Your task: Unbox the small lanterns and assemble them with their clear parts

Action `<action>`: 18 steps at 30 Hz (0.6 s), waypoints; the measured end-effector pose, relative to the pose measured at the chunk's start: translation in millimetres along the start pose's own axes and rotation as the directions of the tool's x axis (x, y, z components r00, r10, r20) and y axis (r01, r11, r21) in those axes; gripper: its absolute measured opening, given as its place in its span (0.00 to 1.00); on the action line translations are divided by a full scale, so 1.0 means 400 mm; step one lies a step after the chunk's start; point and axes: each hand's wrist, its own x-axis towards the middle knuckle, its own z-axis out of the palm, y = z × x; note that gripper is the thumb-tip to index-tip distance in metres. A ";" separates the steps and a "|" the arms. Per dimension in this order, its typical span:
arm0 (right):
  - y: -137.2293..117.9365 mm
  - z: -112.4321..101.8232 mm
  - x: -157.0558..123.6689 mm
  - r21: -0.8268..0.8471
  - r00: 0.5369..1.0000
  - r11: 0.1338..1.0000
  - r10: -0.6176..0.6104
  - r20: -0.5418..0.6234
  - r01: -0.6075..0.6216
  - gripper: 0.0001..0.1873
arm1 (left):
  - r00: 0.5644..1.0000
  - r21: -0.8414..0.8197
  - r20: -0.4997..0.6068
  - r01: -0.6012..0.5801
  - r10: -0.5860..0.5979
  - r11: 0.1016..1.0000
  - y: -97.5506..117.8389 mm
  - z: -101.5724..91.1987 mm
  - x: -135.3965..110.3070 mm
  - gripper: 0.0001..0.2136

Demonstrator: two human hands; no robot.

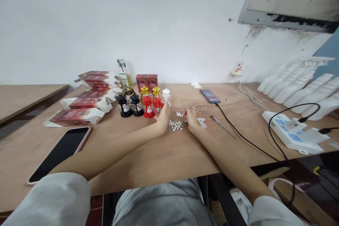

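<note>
My left hand [163, 117] is upright on its edge, fingers stretched out, beside a red mini lantern [158, 103] and a white mini lantern [166, 94]; whether it touches them I cannot tell. More small lanterns stand to its left: a red one [148, 107], black ones [136, 106] and gold ones [144, 91]. My right hand [191, 118] is closed in a pinch low over the table; what its fingers hold is hidden. Between the hands lie small round white discs [177, 125]. Bent wire pieces [203, 109] lie beyond my right hand, white bits [202, 123] beside it.
Red boxes [75, 116] lie at the left, near a phone [59, 155]. Two red boxes [147, 82] and a bottle [124, 76] stand by the wall. At right are a screwdriver [221, 125], a cabled phone [210, 96], a power strip [290, 132] and white stacked pieces [296, 81].
</note>
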 end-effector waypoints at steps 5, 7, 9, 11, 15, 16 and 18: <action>0.025 0.000 0.013 -0.057 0.996 0.995 -0.089 -0.016 0.088 0.18 | 0.999 -0.074 -0.003 0.038 -0.038 0.996 -0.013 0.029 0.007 0.28; 0.028 -0.001 0.015 -0.068 0.993 0.991 -0.120 -0.020 0.118 0.19 | 1.000 -0.135 -0.013 0.001 -0.003 0.991 -0.017 0.029 0.001 0.28; 0.029 0.001 0.014 -0.077 0.989 0.987 -0.144 -0.020 0.142 0.19 | 0.999 -0.168 -0.026 -0.034 0.030 0.985 -0.014 0.018 -0.011 0.29; 0.030 0.004 0.009 -0.081 0.987 0.984 -0.159 -0.015 0.158 0.19 | 0.996 -0.143 -0.027 -0.089 0.086 0.986 -0.005 -0.005 -0.034 0.29; 0.032 0.015 -0.010 -0.064 0.982 0.980 -0.186 0.021 0.187 0.20 | 0.965 -0.047 0.036 -0.256 0.258 0.965 0.016 -0.059 -0.118 0.24; 0.032 0.018 -0.015 -0.055 0.981 0.980 -0.192 0.035 0.193 0.20 | 0.961 -0.050 0.050 -0.268 0.270 0.962 0.018 -0.067 -0.144 0.24; 0.032 0.026 -0.024 -0.034 0.979 0.980 -0.195 0.065 0.198 0.21 | 0.970 -0.092 0.057 -0.230 0.236 0.969 0.015 -0.071 -0.191 0.24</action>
